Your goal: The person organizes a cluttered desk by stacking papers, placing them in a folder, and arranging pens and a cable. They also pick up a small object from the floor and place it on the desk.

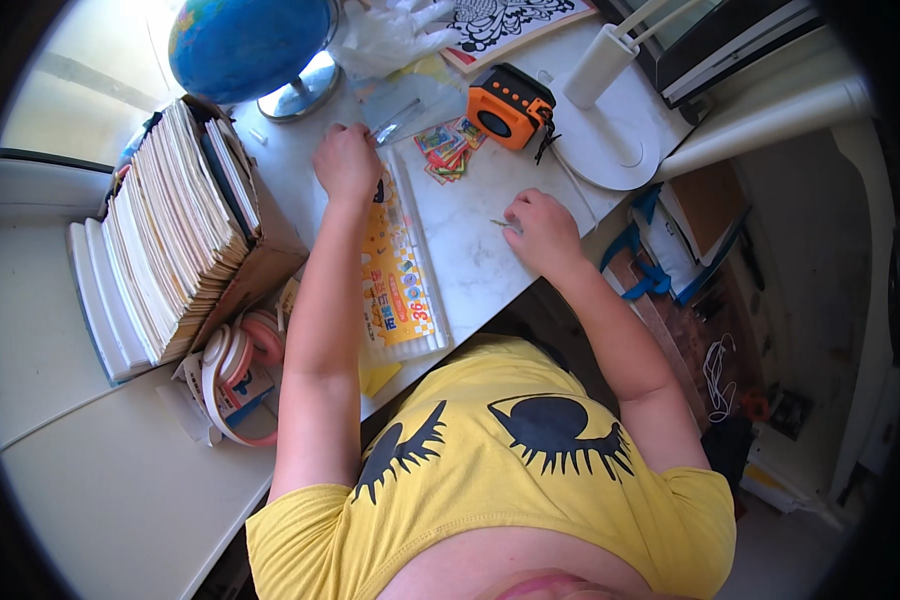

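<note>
My left hand [347, 163] rests with fingers curled down at the far end of a yellow and white marker case [395, 285]; what its fingers hold, if anything, is hidden. A clear plastic packet [398, 120] lies just beyond it. My right hand [542, 232] is over the table's near right part, pinching a small thin card [499, 223] seen nearly edge-on. Between the hands and farther back, several small colourful cards [448, 150] lie fanned out on the white marbled table [475, 255].
An orange and black speaker [510, 105] stands behind the cards, beside a white lamp base [610, 150]. At the back left is a blue globe [255, 45]. A box of books [175, 230] and pink-white headphones [232, 365] flank my left arm.
</note>
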### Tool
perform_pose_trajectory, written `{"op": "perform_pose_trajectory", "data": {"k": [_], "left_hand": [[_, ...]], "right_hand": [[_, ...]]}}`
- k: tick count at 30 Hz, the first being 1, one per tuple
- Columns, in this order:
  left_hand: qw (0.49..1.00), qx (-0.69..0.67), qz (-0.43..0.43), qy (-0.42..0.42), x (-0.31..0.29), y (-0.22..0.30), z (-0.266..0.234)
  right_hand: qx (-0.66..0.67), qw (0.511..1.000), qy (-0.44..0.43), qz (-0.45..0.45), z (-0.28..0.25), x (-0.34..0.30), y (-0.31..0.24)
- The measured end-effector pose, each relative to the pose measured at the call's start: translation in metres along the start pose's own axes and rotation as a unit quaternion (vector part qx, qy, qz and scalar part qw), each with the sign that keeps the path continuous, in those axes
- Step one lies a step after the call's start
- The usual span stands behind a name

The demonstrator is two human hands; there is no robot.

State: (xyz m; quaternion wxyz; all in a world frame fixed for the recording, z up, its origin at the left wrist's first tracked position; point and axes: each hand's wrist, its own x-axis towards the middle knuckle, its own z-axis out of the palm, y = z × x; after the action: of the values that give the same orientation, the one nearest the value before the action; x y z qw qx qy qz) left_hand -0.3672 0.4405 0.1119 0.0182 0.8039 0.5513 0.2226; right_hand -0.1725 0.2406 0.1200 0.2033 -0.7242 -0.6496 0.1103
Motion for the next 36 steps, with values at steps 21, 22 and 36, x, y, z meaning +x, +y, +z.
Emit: {"op": "perform_pose_trajectory", "data": {"k": [21,22,36], "left_hand": [[0.96,-0.273,0.06,0.015,-0.066,0.051,-0.05],[0.957,-0.281,0.065,0.0,-0.07,0.051,-0.049],[0.939,-0.234,0.19,-0.169,-0.094,0.078,-0.024]], "right_hand": [[-0.021,1.0,0.016,0.007,0.007,0.001,-0.007],[-0.013,1.0,0.014,0.013,0.006,0.001,-0.007],[0.011,1.0,0.014,0.005,0.006,0.0,-0.004]]}}
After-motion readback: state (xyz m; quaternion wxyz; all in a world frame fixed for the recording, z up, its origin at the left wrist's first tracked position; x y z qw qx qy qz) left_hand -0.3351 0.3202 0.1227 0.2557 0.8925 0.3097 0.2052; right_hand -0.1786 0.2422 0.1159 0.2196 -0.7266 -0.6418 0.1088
